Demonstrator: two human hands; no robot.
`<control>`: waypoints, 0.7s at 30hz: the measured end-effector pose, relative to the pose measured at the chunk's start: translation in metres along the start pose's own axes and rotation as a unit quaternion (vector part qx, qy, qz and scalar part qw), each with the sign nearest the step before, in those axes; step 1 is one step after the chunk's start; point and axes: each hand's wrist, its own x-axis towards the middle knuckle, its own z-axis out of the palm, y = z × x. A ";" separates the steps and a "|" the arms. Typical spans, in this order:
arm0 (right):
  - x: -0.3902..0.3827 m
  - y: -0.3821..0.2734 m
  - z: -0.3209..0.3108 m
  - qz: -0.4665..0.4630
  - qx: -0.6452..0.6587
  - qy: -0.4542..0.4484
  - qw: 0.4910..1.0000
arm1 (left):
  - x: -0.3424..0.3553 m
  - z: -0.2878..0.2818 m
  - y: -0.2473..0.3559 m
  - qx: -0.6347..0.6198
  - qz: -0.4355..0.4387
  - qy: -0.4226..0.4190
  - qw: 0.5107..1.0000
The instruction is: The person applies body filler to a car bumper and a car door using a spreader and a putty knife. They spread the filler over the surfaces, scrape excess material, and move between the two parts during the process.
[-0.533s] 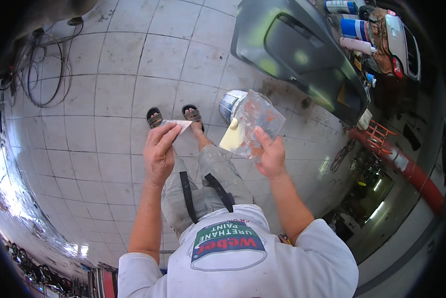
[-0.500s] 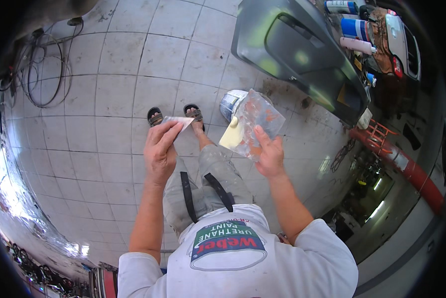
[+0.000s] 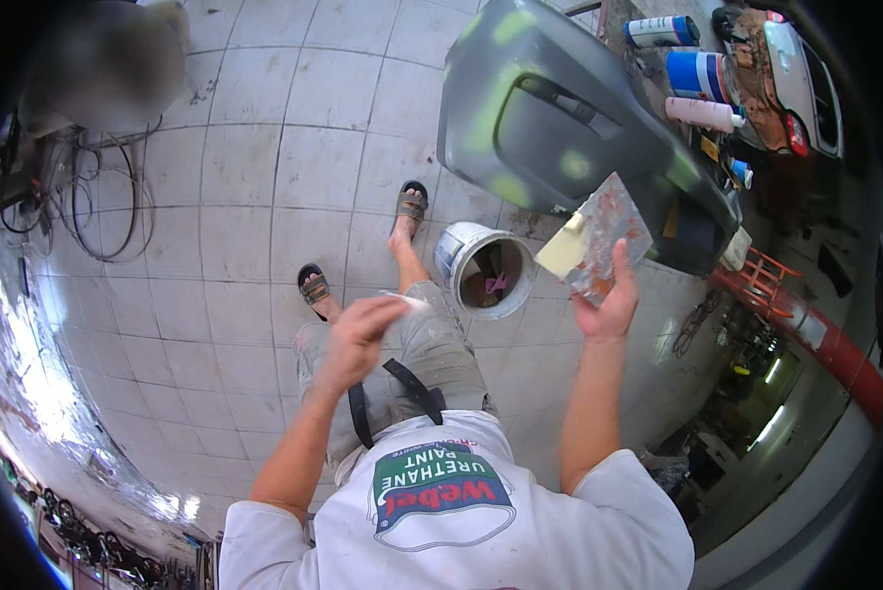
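My right hand (image 3: pixel 608 300) grips a stained metal-looking plate (image 3: pixel 613 231) smeared with reddish-brown and grey patches, thumb on top. A pale yellow flat piece (image 3: pixel 560 254) juts out from the plate's left edge, with a small cream dab at its upper end. My left hand (image 3: pixel 363 329) is closed on a thin, pale flat piece (image 3: pixel 409 302), blurred by motion, in front of my thighs. Beyond my right hand lies a grey car body panel (image 3: pixel 559 128) with several yellow-green patches.
A white bucket (image 3: pixel 447 246) with dark scraps and something pink inside stands between my right foot and the plate. Several cans (image 3: pixel 702 77) and a pink bottle (image 3: pixel 702 113) are at the upper right. Looped cables (image 3: pixel 97 211) lie at the left; a red post (image 3: pixel 795 323) rises at right.
The right hand has swung right with the plate, uncovering the bucket's mouth. My left hand has moved right and nearer my body. My right foot has stepped forward.
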 end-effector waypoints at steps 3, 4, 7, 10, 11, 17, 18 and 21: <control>0.098 -0.037 -0.035 -0.004 0.009 -0.051 0.999 | 0.025 -0.022 -0.035 -0.162 -0.170 0.132 0.963; 0.124 -0.041 -0.047 0.005 0.005 -0.055 0.998 | 0.027 -0.028 -0.032 -0.220 -0.223 0.181 0.932; 0.222 -0.063 -0.058 0.024 0.055 -0.145 0.988 | 0.077 -0.032 -0.025 -0.351 -0.298 0.285 0.841; 0.297 -0.078 -0.054 0.028 0.058 -0.126 0.990 | 0.123 -0.014 -0.012 -0.393 -0.302 0.278 0.823; 0.320 -0.081 -0.057 0.029 0.064 -0.115 0.991 | 0.142 -0.004 -0.004 -0.397 -0.298 0.267 0.826; 0.401 -0.073 -0.087 0.022 0.052 -0.005 0.998 | 0.236 0.022 0.013 -0.333 -0.277 0.177 0.883; 0.406 -0.075 -0.096 0.047 0.076 -0.090 0.992 | 0.251 0.022 0.009 -0.334 -0.280 0.169 0.884; 0.412 -0.083 -0.125 0.104 0.124 -0.278 0.947 | 0.294 0.014 -0.008 -0.354 -0.303 0.138 0.874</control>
